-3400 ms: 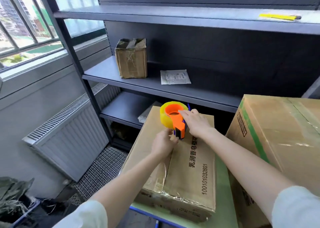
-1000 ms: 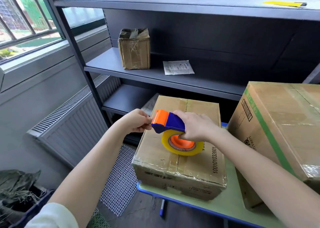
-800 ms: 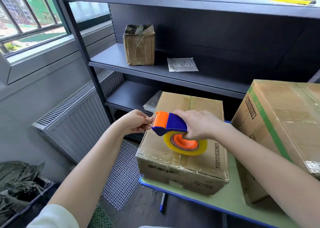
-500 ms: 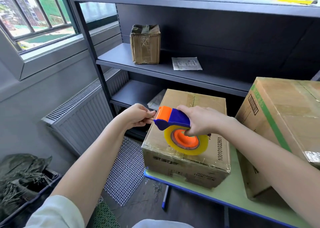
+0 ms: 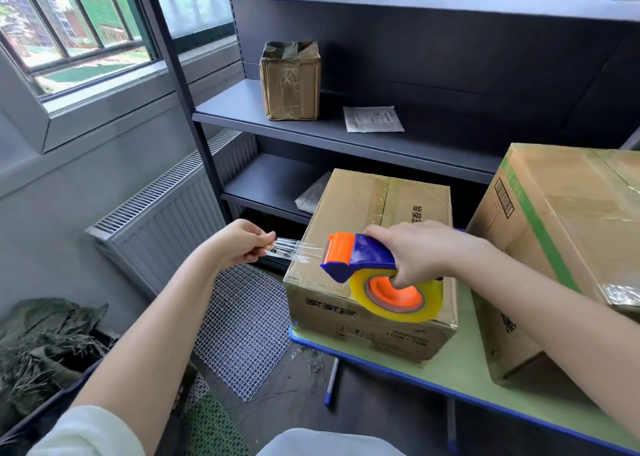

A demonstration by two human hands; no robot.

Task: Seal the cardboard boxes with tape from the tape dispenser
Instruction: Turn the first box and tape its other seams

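A cardboard box with printed black characters lies on the green table, its top seam covered by clear tape. My right hand grips the blue and orange tape dispenser over the box's near left part, the yellow tape roll hanging below. My left hand pinches the free end of the clear tape strip, stretched taut to the left beyond the box's edge. A larger cardboard box with a green stripe stands to the right.
Dark metal shelves stand behind the table, holding a small taped carton and a white paper sheet. A radiator runs under the window on the left. Wire mesh and dark debris lie on the floor.
My left hand has pulled away from the dispenser to the left, drawing out a length of clear tape. The view has shifted so the box sits more to the right.
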